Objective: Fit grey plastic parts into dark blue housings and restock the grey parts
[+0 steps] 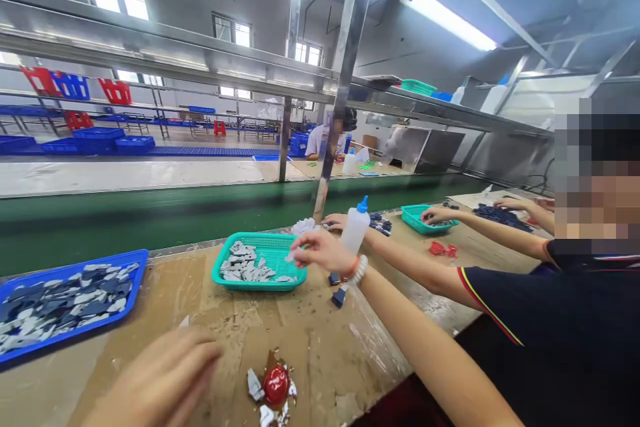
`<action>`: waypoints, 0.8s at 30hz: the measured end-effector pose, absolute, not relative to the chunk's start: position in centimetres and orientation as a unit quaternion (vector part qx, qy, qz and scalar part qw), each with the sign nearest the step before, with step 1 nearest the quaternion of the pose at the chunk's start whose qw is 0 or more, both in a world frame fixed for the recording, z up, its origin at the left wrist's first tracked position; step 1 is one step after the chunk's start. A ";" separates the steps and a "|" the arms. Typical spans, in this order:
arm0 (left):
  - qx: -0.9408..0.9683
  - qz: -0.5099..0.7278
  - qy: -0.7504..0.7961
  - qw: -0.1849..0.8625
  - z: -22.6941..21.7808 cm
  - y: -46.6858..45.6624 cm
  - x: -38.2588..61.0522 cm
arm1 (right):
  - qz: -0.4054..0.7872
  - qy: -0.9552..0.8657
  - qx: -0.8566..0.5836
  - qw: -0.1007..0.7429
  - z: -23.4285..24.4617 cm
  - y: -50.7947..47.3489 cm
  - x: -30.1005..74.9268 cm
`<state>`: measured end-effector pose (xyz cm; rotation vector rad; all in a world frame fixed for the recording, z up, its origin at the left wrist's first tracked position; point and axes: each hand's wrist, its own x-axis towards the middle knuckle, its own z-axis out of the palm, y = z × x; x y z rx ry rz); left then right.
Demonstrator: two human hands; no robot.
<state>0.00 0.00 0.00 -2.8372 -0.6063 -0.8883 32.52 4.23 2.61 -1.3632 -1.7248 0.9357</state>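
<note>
My right hand (320, 250) reaches forward over the rim of a teal basket (223, 278) that holds several grey flat pieces (245, 268). Its fingers pinch a small pale piece (290, 257), and a beaded bracelet sits on the wrist. My left hand (160, 380) hovers low over the brown tabletop at the near edge, blurred, with its fingers curved downward. Just right of it a shiny red part (276, 383) lies among grey scraps on a dark stain.
A blue tray (135, 300) of grey and dark pieces sits at left. A white squeeze bottle (355, 227) and two small dark blocks (339, 296) stand past my right wrist. A co-worker's arms (415, 267) stretch across from the right toward a second teal basket (415, 219). A green conveyor belt (150, 213) runs behind.
</note>
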 end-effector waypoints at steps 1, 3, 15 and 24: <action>-0.961 -0.233 -0.136 0.066 0.3 0.6 3.1 | 0.368 -0.656 -0.526 0.396 1.8 1.8 33.4; -0.985 -0.136 -0.043 0.095 0.5 2.0 9.9 | 0.367 -0.626 -0.527 0.443 -0.5 -2.9 34.6; -0.990 -0.070 0.106 0.061 -4.5 7.0 27.4 | 0.082 -0.613 -0.660 0.427 -10.4 -13.5 35.4; -0.947 -0.263 -0.153 -0.109 5.0 2.5 15.9 | 0.069 -0.605 -0.638 0.471 -9.2 -14.5 32.1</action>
